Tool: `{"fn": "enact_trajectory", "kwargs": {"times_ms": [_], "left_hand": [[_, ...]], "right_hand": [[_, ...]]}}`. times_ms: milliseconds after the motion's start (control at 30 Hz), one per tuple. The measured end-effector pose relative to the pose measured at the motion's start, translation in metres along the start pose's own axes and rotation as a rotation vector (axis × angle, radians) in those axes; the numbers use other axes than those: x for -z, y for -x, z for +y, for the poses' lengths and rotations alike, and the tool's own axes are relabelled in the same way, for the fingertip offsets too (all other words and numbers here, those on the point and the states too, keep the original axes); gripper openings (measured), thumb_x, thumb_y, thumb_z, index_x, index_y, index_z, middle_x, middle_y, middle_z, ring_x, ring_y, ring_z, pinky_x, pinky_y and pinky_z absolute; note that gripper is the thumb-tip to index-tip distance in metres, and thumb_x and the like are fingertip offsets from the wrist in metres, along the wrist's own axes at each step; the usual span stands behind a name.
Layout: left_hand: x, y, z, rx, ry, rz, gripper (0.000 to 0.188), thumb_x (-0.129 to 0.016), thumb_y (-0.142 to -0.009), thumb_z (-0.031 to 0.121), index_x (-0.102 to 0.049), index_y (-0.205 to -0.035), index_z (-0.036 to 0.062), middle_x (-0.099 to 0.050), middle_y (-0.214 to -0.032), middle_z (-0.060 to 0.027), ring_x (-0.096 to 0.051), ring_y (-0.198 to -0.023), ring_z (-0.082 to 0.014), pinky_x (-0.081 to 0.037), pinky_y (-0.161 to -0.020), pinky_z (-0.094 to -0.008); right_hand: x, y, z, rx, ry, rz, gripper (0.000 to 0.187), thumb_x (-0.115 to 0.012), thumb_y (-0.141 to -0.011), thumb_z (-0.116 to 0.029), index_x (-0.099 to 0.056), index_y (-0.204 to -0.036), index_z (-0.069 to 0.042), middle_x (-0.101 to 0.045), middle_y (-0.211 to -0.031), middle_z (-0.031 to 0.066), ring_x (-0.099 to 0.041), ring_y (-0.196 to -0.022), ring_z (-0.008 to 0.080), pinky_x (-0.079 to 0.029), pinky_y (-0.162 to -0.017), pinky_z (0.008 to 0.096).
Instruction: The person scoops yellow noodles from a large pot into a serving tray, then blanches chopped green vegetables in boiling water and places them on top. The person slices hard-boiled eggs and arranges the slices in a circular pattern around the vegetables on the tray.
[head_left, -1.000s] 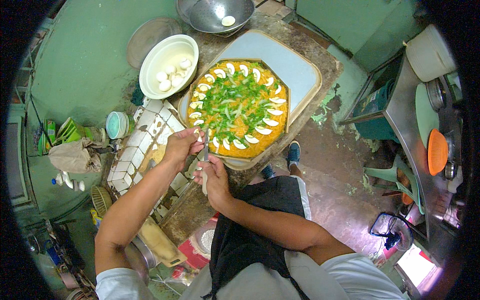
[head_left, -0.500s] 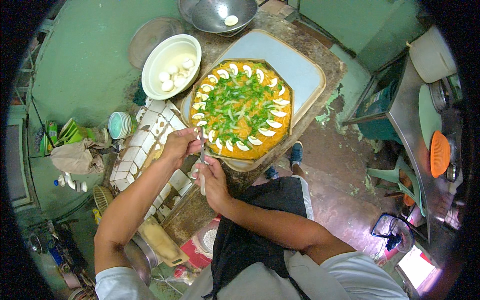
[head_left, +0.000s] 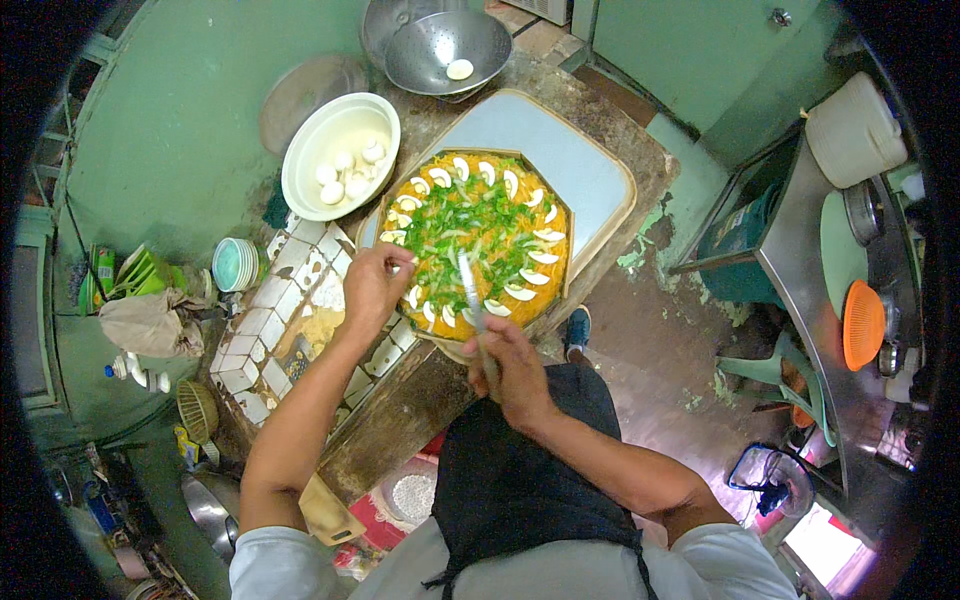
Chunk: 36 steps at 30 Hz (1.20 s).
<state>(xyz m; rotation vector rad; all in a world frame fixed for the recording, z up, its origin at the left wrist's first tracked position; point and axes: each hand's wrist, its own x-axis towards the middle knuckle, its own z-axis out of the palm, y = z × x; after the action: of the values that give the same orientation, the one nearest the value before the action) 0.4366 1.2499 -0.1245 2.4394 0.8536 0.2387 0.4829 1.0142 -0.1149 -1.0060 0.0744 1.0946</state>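
An octagonal tray of orange noodles [head_left: 540, 290] lies in front of me, topped with chopped green herbs and pale strips. Boiled egg slices [head_left: 520, 292] ring its border. At the tray's left edge my left hand [head_left: 375, 285] is closed in a pinch, with a bit of white egg slice [head_left: 412, 261] showing at the fingertips. My right hand [head_left: 512, 372] grips a knife [head_left: 470, 290] by its handle, just off the near side of the tray. The blade points away from me over the noodles, slightly blurred.
A white oval basin [head_left: 391, 150] with several peeled eggs [head_left: 345, 160] stands left of the tray. Beyond is a metal colander [head_left: 425, 50] with one egg piece. A light blue board [head_left: 575, 160] lies under the tray. To the right, a metal table [head_left: 810, 230] carries an orange basket [head_left: 862, 325].
My right hand and the knife have moved right, away from my left hand, and the blade now lies over the noodles. My left hand stays at the tray's left edge.
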Motion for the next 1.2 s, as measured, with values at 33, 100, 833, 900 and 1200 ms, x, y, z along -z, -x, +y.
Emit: {"fn": "enact_trajectory", "kwargs": {"times_ms": [33, 100, 833, 900, 1200], "left_hand": [[-0.002, -0.002, 0.002, -0.066, -0.078, -0.017, 0.012, -0.074, -0.078, 0.014, -0.071, -0.088, 0.0079, -0.068, -0.081, -0.0071, -0.061, -0.080, -0.0195, -0.049, -0.075, -0.0313], [-0.002, -0.003, 0.009, -0.215, -0.240, -0.036, 0.014, -0.077, -0.076, 0.016, -0.071, -0.086, 0.0084, -0.067, -0.080, -0.0083, -0.060, -0.078, -0.0217, -0.049, -0.073, -0.0323], [-0.081, -0.414, 0.050, -0.187, -0.357, -0.404, 0.059, -0.071, -0.069, 0.000, -0.059, -0.126, 0.0100, -0.060, -0.123, -0.0185, -0.058, -0.113, -0.0358, -0.046, -0.099, -0.0414], [-0.080, -0.410, 0.052, -0.124, -0.298, -0.266, 0.050, -0.072, -0.072, 0.004, -0.062, -0.121, 0.0084, -0.064, -0.115, -0.0184, -0.062, -0.104, -0.0362, -0.048, -0.094, -0.0396], [-0.018, -0.233, 0.113, -0.065, 1.423, -0.032, 0.054, -0.065, -0.090, 0.010, -0.044, -0.139, 0.0005, -0.064, -0.114, -0.0114, -0.062, -0.105, -0.0180, -0.050, -0.094, -0.0313]], "right_hand": [[0.007, -0.001, -0.007, -0.023, -0.006, 0.060, 0.035, -0.045, -0.099, -0.022, -0.045, -0.129, -0.005, -0.061, -0.093, 0.0087, -0.054, -0.057, 0.0147, -0.043, -0.048, 0.0274], [0.023, 0.003, -0.023, 0.018, -0.021, 0.122, 0.033, -0.045, -0.099, -0.020, -0.045, -0.129, -0.005, -0.061, -0.092, 0.0084, -0.053, -0.057, 0.0144, -0.042, -0.047, 0.0269], [0.197, -0.081, -0.219, -0.036, 0.504, 0.291, 0.028, -0.050, -0.097, -0.014, -0.052, -0.123, -0.005, -0.062, -0.086, 0.0056, -0.047, -0.052, 0.0084, -0.037, -0.045, 0.0214], [0.194, -0.087, -0.229, 0.007, 0.497, 0.245, 0.028, -0.049, -0.097, -0.015, -0.054, -0.123, -0.005, -0.061, -0.083, 0.0047, -0.046, -0.052, 0.0076, -0.036, -0.045, 0.0214], [0.111, -0.108, -0.244, 0.149, 0.720, -0.014, 0.028, -0.045, -0.101, -0.025, -0.056, -0.121, -0.008, -0.049, -0.072, -0.0024, -0.043, -0.058, 0.0057, -0.036, -0.052, 0.0206]]}}
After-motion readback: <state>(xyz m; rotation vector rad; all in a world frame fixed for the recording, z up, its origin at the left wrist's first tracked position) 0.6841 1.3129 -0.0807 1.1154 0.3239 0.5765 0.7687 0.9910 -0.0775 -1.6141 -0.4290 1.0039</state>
